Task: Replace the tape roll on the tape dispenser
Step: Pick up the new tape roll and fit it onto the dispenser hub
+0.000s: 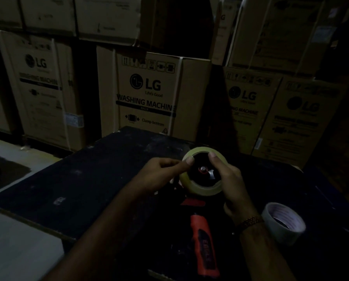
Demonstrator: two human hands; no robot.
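A full yellowish tape roll (202, 188) sits around the black hub of a red and black tape dispenser (205, 244), whose handle points toward me on the dark table (84, 179). My left hand (161, 175) pinches the roll's upper left rim with thumb and fingers. My right hand (228, 179) grips the roll's right side, thumb on its top rim. A nearly spent white tape roll (284, 222) lies on the table beside my right wrist. The scene is dim, and the dispenser's front end is hidden under my hands.
Stacked cardboard washing machine boxes (149, 94) wall in the far side of the table. A pale surface (17, 244) lies to the lower left, below the table's edge.
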